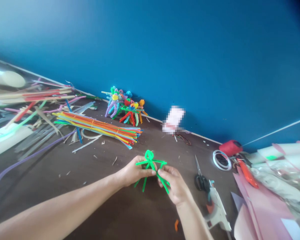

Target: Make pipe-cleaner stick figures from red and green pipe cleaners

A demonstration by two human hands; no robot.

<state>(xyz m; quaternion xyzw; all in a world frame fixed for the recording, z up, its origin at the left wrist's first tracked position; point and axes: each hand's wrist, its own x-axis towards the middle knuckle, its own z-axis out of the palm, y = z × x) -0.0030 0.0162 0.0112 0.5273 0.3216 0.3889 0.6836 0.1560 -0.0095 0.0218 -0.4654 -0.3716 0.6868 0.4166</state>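
Note:
Between my two hands is a green pipe-cleaner figure (149,156) with a looped head, arms stuck out sideways and several loose ends hanging below. My left hand (135,171) pinches it from the left, thumb across its middle. From the other side my right hand (173,183) grips the figure's lower right part between thumb and fingers. The fingertips of both hands nearly meet, and they cover part of the twisted middle. Beyond the hands lies a bundle of coloured pipe cleaners (97,128). Several finished-looking pipe-cleaner figures (126,105) stand in a cluster against the blue wall.
Scissors (201,178) and a white glue gun (218,208) lie right of my right hand. Farther right are a tape roll (222,160), a red spool (230,147) and pink sheets (265,203). Sticks and strips (35,96) clutter the left. A bit of orange pipe cleaner (176,225) lies near.

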